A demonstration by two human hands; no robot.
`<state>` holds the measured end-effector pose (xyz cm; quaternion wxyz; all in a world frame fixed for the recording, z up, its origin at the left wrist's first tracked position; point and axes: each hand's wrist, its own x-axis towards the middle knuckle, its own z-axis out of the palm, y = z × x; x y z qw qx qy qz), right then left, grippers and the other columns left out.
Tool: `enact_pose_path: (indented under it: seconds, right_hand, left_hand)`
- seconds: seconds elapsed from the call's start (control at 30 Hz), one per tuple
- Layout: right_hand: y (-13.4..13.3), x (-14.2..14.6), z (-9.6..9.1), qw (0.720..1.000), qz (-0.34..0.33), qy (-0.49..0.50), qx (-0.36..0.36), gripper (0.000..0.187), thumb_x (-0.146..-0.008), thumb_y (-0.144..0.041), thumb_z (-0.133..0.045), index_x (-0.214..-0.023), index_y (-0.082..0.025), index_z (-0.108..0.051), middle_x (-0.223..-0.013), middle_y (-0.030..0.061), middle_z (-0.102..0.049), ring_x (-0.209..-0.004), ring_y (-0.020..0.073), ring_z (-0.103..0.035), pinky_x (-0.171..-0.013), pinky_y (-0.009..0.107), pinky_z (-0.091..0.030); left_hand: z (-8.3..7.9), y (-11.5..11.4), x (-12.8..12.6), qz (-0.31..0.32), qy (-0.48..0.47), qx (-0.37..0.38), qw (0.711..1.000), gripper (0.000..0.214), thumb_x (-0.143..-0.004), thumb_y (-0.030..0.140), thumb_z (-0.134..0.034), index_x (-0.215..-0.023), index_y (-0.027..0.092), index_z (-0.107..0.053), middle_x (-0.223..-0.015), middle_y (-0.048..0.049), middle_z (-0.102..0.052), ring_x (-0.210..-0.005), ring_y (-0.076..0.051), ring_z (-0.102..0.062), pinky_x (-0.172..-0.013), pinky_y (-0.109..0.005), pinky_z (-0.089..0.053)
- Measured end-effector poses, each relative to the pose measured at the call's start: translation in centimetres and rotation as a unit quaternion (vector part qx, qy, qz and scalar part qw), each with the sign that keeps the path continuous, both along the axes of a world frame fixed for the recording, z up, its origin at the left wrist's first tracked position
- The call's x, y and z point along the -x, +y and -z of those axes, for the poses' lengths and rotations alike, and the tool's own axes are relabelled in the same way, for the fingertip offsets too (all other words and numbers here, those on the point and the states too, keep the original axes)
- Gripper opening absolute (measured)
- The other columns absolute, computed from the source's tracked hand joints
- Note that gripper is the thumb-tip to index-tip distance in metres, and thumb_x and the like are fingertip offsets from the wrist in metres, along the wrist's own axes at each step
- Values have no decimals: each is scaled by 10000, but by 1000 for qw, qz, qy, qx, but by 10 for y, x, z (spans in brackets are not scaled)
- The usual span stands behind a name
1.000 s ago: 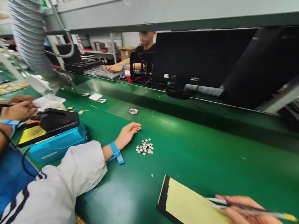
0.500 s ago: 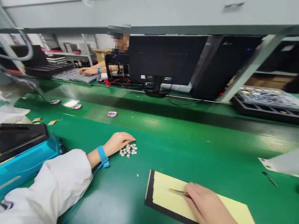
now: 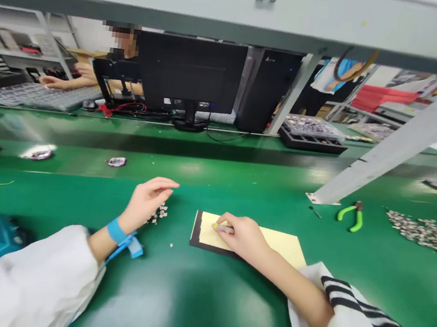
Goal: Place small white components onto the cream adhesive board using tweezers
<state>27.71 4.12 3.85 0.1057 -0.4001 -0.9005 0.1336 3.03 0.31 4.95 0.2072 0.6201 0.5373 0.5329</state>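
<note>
Right hand (image 3: 243, 236) is closing on a slim pen-like tool (image 3: 223, 228) over a yellow sheet (image 3: 272, 243), while the loosely open, seemingly empty left hand (image 3: 147, 202) is resting just beside a small heap of white chip components (image 3: 159, 213) on the green bench mat (image 3: 184, 298), a larger heap of similar pieces (image 3: 422, 236) lying well to the right.

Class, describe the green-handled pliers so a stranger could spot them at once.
On the green workbench, find the white diagonal strut. Right of its foot lie the pliers, their handles bright green, between a small dark tool and a heap of small pieces.
</note>
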Motion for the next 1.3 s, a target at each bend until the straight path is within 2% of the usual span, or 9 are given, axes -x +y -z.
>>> enact_pose_path:
  seconds: [0.03,0.2,0.33,0.47,0.53,0.67,0.87,1.1,1.3]
  right_hand:
    - [-1,8,2,1000,4,7,6,17,-802,-172,-611,-813,-166,-601,-576,-12,-560,-546,175,-537,-485,217,-306]
    - [1,26,15,998,-37,38,25,208,-844,-177,-602,-642,-146,-558,-654,13,-571,-599,162,-544,-506,217,-311]
    - [-5,24,18,998,-47,33,3,119,-808,-213,-666,-764,-134,-589,-754,24,-575,-700,157,-561,-605,209,-396]
    - [-14,25,18,997,-53,-8,-47,399,-748,-510,-665,-908,-152,-593,-835,33,-552,-723,177,-563,-631,239,-462]
    - [-16,26,19,990,-81,-39,-107,453,-794,-541,-592,-979,-128,-566,-833,50,-524,-683,190,-548,-565,273,-485]
    - [-23,27,17,975,-117,-83,-168,391,-798,-398,-644,-963,-59,-541,-810,76,-474,-744,218,-513,-431,280,-481]
    - [-31,29,11,961,-166,-128,-181,132,-737,-133,-661,-793,-67,-561,-764,80,-456,-814,239,-484,-386,248,-454]
    - [-26,31,17,968,-167,-115,-149,109,-813,-176,-601,-773,-85,-557,-816,102,-495,-866,241,-474,-475,254,-499]
    - [-25,33,24,972,-159,-97,-141,112,-781,-178,-650,-779,-103,-567,-860,111,-503,-874,251,-472,-502,266,-505]
  left_hand:
    - [1,2,-10,13,-15,13,1000,147,-757,234,-554,-811,156,-667,-889,-60,-641,-865,-156,-591,-790,-264,-479]
    - [21,7,-37,51,-3,70,996,167,-779,227,-522,-803,162,-674,-870,-64,-652,-827,-155,-611,-787,-281,-492]
    - [26,-4,-40,130,60,98,985,199,-791,253,-500,-857,173,-669,-866,-65,-649,-817,-154,-621,-747,-255,-514]
    - [30,-6,-35,138,180,66,972,237,-797,327,-483,-864,217,-682,-866,-38,-680,-783,-159,-646,-706,-226,-528]
    - [36,-1,-32,132,224,31,965,259,-789,380,-484,-854,231,-686,-866,-20,-690,-750,-161,-659,-671,-204,-535]
    - [41,4,-32,110,276,-32,954,325,-794,450,-448,-835,229,-684,-842,-10,-698,-704,-157,-668,-623,-178,-536]
    - [29,1,-38,75,308,-72,946,406,-799,495,-384,-737,212,-668,-716,-30,-655,-614,-137,-642,-556,-172,-516]
    - [31,2,-39,82,277,-7,957,290,-716,492,-493,-677,223,-593,-603,16,-655,-502,-140,-622,-433,-166,-473]
    - [24,0,-41,88,265,14,960,275,-705,478,-508,-664,235,-629,-663,20,-682,-541,-146,-637,-477,-173,-487]
